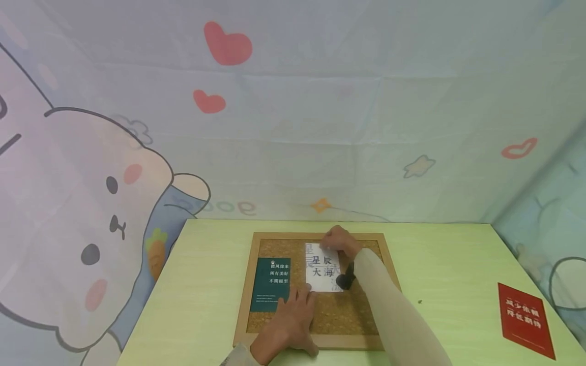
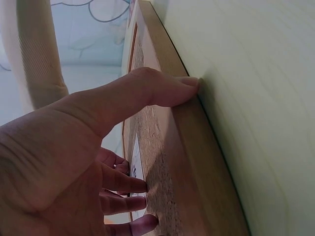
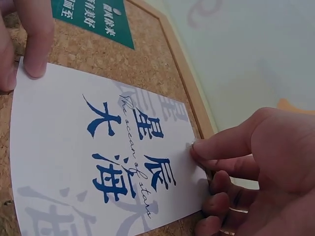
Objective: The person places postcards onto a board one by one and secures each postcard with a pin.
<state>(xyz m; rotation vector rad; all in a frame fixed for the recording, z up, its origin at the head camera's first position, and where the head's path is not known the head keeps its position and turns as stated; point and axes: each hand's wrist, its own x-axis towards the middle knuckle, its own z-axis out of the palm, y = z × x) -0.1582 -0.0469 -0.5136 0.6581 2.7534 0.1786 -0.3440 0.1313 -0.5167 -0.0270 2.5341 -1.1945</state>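
Observation:
A white card (image 1: 322, 282) with dark blue characters lies upright on a wood-framed cork board (image 1: 341, 317). At its top edge my right hand (image 1: 340, 240) pinches a small white push pin (image 3: 192, 143) between thumb and forefinger, the other fingers bent over the frame side. My left hand (image 1: 293, 320) rests on the board's lower part, its fingertips pressing the card's bottom edge. In the left wrist view the left thumb (image 2: 179, 91) lies over the front frame rail. A dark green card (image 1: 269, 287) sits left of the white one, with a pin (image 1: 272, 262) at its top.
A red card (image 1: 526, 320) with white characters lies at the right of the pale yellow-green table (image 1: 197, 284). A small dark speck (image 1: 419, 302) is on the table right of the board. Behind rises a printed cloth backdrop (image 1: 293, 127) with hearts and a cartoon figure.

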